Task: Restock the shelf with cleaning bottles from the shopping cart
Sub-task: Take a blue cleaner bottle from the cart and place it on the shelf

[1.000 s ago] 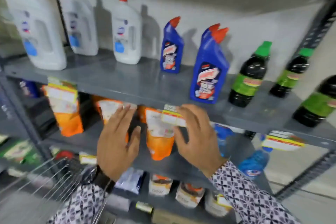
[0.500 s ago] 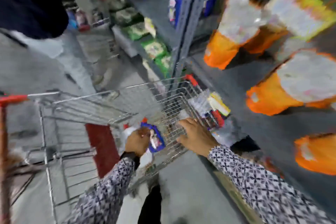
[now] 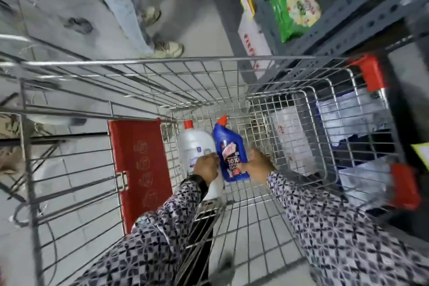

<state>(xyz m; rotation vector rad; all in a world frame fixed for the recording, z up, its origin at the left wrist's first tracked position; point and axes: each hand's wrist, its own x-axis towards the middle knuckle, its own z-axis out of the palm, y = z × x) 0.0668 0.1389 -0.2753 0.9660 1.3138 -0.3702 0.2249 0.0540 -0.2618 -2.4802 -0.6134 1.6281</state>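
Observation:
I look straight down into a wire shopping cart (image 3: 232,81). Two bottles lie on its floor: a white jug with a red cap (image 3: 193,144) and, to its right, a blue angled-neck bottle with a red cap (image 3: 228,144). My left hand (image 3: 205,167) grips the white jug by its handle. My right hand (image 3: 258,166) holds the lower right side of the blue bottle. Both patterned sleeves reach in from below. The grey shelf (image 3: 348,14) stands to the cart's right.
A red child-seat flap (image 3: 139,165) hangs at the cart's left. Red corner bumpers (image 3: 371,72) mark its right rim. Green packets (image 3: 292,7) lie on a low shelf level. Another person's legs and shoes (image 3: 162,49) stand beyond the cart's far rim.
My view swung from the shelf down into the cart. Both hands left the shelf edge and dropped onto the two bottles.

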